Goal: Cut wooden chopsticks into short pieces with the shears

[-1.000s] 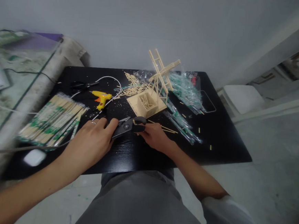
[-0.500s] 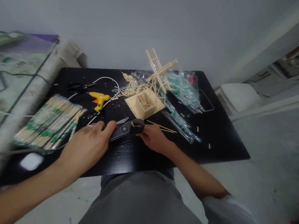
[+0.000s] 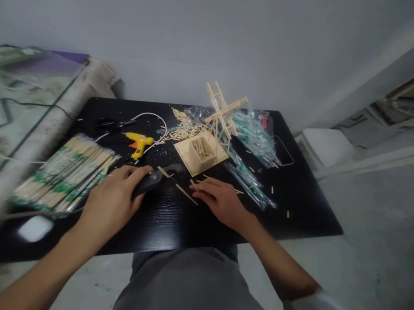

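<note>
My left hand (image 3: pixel 115 200) is closed around the handle of black cutters (image 3: pixel 148 181), whose front end is blurred by motion. Pinched in the fingers of my right hand (image 3: pixel 221 201) is a short piece of pale wooden stick (image 3: pixel 193 185). Between my hands, one cut stick piece (image 3: pixel 186 194) shows over the black table, and a shorter one (image 3: pixel 162 171) is near the cutters' tip. Just beyond stands a wooden stick model (image 3: pixel 201 154), with a hollow box on a square base and a crossed, ladder-like frame behind it. Loose sticks lie partly behind my right hand.
A yellow glue gun (image 3: pixel 138 145) with a white cord lies left of the model. Packs of wrapped chopsticks (image 3: pixel 65 172) cover the table's left side. Short stick pieces (image 3: pixel 182 124) are heaped at the back. Plastic wrappers (image 3: pixel 255 135) spread at the right. A white case (image 3: pixel 35 228) lies front left.
The cutters have drawn back left, away from my right hand. Separate stick pieces now show between my hands. My right hand has moved slightly right, and the view has shifted a little.
</note>
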{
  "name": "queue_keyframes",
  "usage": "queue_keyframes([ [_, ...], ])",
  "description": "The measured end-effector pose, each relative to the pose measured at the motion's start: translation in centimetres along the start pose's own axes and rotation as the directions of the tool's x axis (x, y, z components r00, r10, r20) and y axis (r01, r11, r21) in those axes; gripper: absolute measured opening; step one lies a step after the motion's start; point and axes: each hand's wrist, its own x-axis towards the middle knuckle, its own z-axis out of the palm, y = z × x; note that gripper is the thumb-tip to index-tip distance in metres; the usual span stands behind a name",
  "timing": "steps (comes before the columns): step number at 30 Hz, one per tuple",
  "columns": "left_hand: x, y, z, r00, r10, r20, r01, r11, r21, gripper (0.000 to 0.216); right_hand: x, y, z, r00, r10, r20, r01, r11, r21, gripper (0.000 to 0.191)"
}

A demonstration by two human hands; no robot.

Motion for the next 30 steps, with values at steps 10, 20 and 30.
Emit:
queue_keyframes([
  [10,-0.5,1.0,1.6,0.962,-0.069,0.264,0.196,0.848,-0.492,0.056,-3.0,4.7,2.4,0.956,0.290,-0.040,-0.285,0.894,-0.346,0.002],
  [20,-0.3,1.7,3.2,0.920,0.030,0.390,0.209,0.805,-0.556,0.057,-1.5,0.5,3.3,0.858,0.484,0.171,-0.493,0.684,0.537,0.028],
  [30,0.0,2.1,2.9,0.912,0.049,0.408,0.188,0.833,-0.520,0.055,-0.9,-2.0,4.8,0.800,0.568,0.193,-0.487,0.427,0.762,0.038],
])
